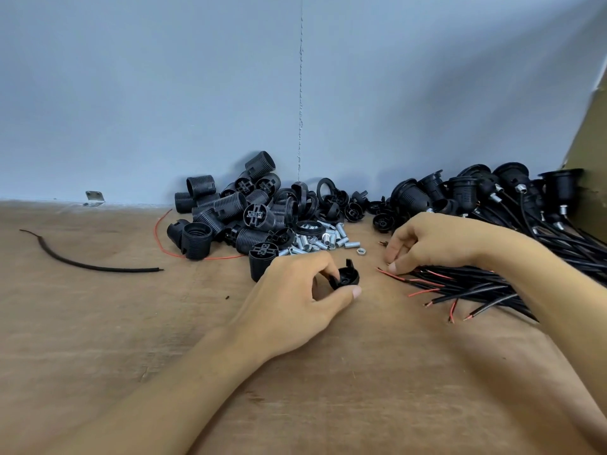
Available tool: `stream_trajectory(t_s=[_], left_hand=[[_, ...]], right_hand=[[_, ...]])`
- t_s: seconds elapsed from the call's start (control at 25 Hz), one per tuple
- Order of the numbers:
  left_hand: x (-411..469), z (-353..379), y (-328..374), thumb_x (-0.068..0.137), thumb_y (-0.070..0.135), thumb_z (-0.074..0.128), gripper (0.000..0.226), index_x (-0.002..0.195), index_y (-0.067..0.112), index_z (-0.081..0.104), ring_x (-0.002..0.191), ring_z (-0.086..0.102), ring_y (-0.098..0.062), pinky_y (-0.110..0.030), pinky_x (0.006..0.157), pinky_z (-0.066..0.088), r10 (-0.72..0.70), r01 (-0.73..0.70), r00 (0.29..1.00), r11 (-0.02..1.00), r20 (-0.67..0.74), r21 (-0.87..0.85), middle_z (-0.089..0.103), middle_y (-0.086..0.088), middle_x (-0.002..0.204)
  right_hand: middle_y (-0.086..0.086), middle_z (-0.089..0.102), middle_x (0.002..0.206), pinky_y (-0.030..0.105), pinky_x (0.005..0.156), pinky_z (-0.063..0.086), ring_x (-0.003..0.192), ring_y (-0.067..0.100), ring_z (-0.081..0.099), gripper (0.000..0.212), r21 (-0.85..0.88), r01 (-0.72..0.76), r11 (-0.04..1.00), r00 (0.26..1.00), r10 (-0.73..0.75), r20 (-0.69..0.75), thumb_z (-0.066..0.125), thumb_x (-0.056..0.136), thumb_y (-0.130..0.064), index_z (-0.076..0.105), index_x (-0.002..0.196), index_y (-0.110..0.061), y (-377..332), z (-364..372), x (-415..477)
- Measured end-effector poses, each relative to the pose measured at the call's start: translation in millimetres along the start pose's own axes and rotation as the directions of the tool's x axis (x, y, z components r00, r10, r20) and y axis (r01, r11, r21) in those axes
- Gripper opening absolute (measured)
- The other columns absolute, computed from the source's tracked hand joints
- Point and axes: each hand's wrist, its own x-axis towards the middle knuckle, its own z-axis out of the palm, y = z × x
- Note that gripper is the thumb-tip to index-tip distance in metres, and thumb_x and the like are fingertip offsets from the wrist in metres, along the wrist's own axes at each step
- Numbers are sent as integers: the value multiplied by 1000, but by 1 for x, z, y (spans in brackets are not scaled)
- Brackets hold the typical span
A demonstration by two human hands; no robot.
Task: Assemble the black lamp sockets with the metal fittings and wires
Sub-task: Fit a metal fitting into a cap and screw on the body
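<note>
The left hand (295,290) curls its fingers (341,295) around a small black socket cap (345,277), thumb below and the other fingers above, holding it just over the wooden surface (131,323). The right hand (437,241) is bent at the knuckles, its fingertips (392,267) pinched down on the bare ends of a bundle of black wires (476,287) with red inner leads; whether it has actually gripped one wire cannot be told.

Behind the left hand lies a heap of black threaded socket bodies (230,208) against the blue wall (164,93), with loose black rings (325,192) to its right. A scatter of small metal fittings (322,239) lies in front of the heap, and a single nut (361,251) rests beside them. Finished sockets with wires attached (476,192) are piled at far right. A loose black cable piece (82,264) lies apart at left, and a thin red wire (164,238) loops around the heap's left edge.
</note>
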Motion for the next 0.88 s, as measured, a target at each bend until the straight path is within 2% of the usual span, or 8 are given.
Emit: stream_trajectory(t_s=[0.08,0.16,0.32,0.44,0.56,0.68,0.76,0.88], left_hand=[[1,4,3,73,64,69,28,84,40,59,62,60,-3,-25,57,53,-35,34,999,999,-16,-38,65,20,76],[2,7,6,73,53,77,33,95,42,55,75,62,1,-15,65,48,-68,66,997,996,-26,-66,64,24,85],[3,9,9,76,31,84,58,125,38,52,82,62,2,-9,73,43,-141,139,990,983,-6,-124,60,21,91],[4,7,13,78,22,80,40,110,38,63,92,59,4,-10,81,45,-154,147,987,979,-37,-139,58,16,101],[6,4,16,79,13,70,32,95,40,63,84,58,7,-5,73,41,-227,222,974,955,1,-195,62,16,99],[9,4,20,78,15,60,28,97,36,63,58,52,-2,-18,59,42,-304,333,943,877,137,-345,69,7,83],[10,6,20,80,29,62,26,104,38,63,66,55,1,-20,65,41,-313,356,934,865,175,-354,68,11,84],[12,10,20,93,45,65,12,105,43,67,87,60,7,-12,73,40,-261,292,956,890,133,-350,66,24,89]], right_hand=[[-13,72,84,27,82,48,84,8,64,12,-68,5,998,1000,-4,17,83,77,-29,75,86,-27,-5,3,-1],[-10,72,88,29,85,50,88,10,65,14,-122,23,992,1000,-24,-3,84,76,-28,74,86,-27,-10,5,-1],[-8,67,81,26,65,43,79,11,60,11,-208,60,976,997,-68,-34,81,79,-30,71,77,-26,-13,11,-1],[-11,61,73,20,56,37,70,6,56,22,-241,89,966,992,-107,-62,77,84,-32,62,68,-27,-11,14,1],[-13,60,69,9,52,36,63,-2,55,19,-75,193,978,948,-206,-243,74,88,-29,63,71,-29,-14,19,2],[-17,60,64,5,55,38,57,-8,53,12,197,353,915,874,-247,-419,73,89,-28,68,78,-26,-23,25,1],[-20,63,66,6,58,39,60,-6,53,9,320,427,846,863,-276,-423,72,90,-28,71,83,-24,-33,30,-2],[-9,70,72,14,64,46,64,4,58,8,458,476,751,875,-352,-333,71,92,-24,72,88,-17,-45,35,-8]])
